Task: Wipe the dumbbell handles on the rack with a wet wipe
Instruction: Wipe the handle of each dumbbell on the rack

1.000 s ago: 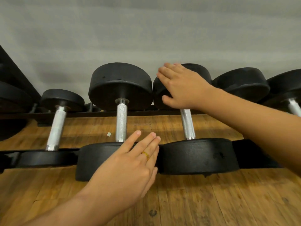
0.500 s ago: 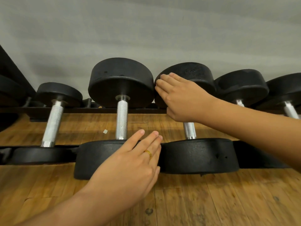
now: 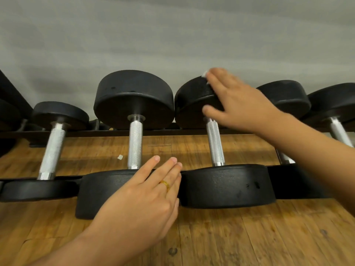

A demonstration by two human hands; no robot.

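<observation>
**One wipe (image 3: 204, 74), on rubber and not yet on steel**

Found right hand (image 3: 240, 104) laid over the far head (image 3: 192, 100) of the third dumbbell, fingers spread wide and near straight, somewhat blurred. Noted only a white corner of wipe showing past those fingertips, seemingly pressed to the rubber rather than pinched. Just below the thumb: third handle (image 3: 215, 141), bare and untouched.

Found left hand (image 3: 146, 198) flat on the near head (image 3: 99, 191) of the second dumbbell, fingers straight and close together, holding nothing, ring (image 3: 164, 183) on one. Fingertips past the head's far edge, just short of second handle (image 3: 135, 143). Further left of those fingers: first handle (image 3: 51, 150). Under the right forearm: two more handles, partly hidden. All on rack (image 3: 86, 134), over wood floor (image 3: 230, 237), with a paper scrap (image 3: 120, 157) just beyond the left fingertips.

Judged incomplete. No sheen or smear readable on any handle, so unable to say how many are cleaned. Left to do, on this evidence: bring wipe down from head to third handle, wrap and rub it, then repeat along the rack for any handles not yet wiped.
</observation>
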